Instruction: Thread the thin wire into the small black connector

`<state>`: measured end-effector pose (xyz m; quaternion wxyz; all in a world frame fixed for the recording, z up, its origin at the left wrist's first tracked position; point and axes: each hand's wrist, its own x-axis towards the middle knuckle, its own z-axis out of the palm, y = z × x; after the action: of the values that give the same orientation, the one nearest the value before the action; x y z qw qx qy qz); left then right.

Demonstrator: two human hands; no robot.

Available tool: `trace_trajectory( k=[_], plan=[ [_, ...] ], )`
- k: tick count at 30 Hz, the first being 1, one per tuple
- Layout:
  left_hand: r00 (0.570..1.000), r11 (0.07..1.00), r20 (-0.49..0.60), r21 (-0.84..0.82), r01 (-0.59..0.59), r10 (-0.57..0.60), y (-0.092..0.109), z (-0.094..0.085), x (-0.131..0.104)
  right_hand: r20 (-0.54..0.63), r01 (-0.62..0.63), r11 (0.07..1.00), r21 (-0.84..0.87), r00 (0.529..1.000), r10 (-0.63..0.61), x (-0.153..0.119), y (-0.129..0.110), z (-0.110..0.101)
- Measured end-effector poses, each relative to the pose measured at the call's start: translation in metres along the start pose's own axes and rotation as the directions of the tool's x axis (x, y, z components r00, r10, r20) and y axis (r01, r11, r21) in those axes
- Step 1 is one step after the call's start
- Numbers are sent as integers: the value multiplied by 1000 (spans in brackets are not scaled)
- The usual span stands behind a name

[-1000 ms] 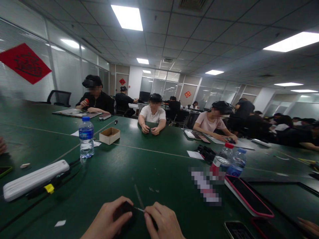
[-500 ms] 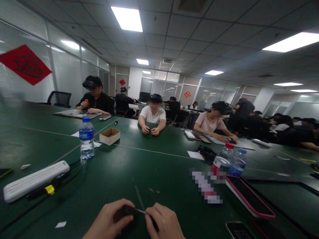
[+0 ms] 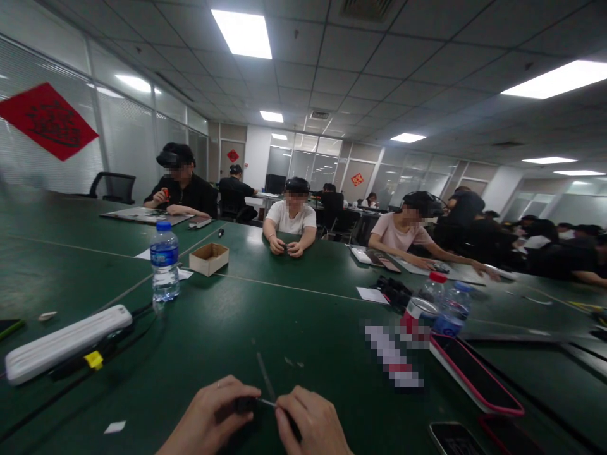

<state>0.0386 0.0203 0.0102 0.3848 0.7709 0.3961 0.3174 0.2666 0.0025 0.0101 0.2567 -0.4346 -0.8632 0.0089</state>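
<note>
Low in the head view, my left hand (image 3: 213, 414) pinches a small black piece (image 3: 245, 403) between thumb and fingers. Just right of it, my right hand (image 3: 310, 420) is closed round a thin tool with a dark handle, mostly hidden by the fingers. The tool's metal shaft (image 3: 266, 402) runs left and meets the black piece. Both hands are over the green table (image 3: 227, 335), close together but apart.
A water bottle (image 3: 164, 262), an open box (image 3: 208, 259) and a white power strip (image 3: 69, 344) are at the left. Bottles, a can (image 3: 418, 315) and a pink-edged phone (image 3: 477, 373) stand or lie right. Several people sit across the table.
My left hand has tilted slightly with the black piece. Across the table at the right, a person's arm has reached out to the right. My right hand looks nearly unchanged.
</note>
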Motion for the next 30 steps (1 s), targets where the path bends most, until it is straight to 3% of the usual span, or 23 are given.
trace_trajectory(
  k=[30],
  plan=[
    [997,1000,-75,23,16,-14,-2,0,-4,42,-39,999,-20,998,40,2,-9,-8]
  ],
)
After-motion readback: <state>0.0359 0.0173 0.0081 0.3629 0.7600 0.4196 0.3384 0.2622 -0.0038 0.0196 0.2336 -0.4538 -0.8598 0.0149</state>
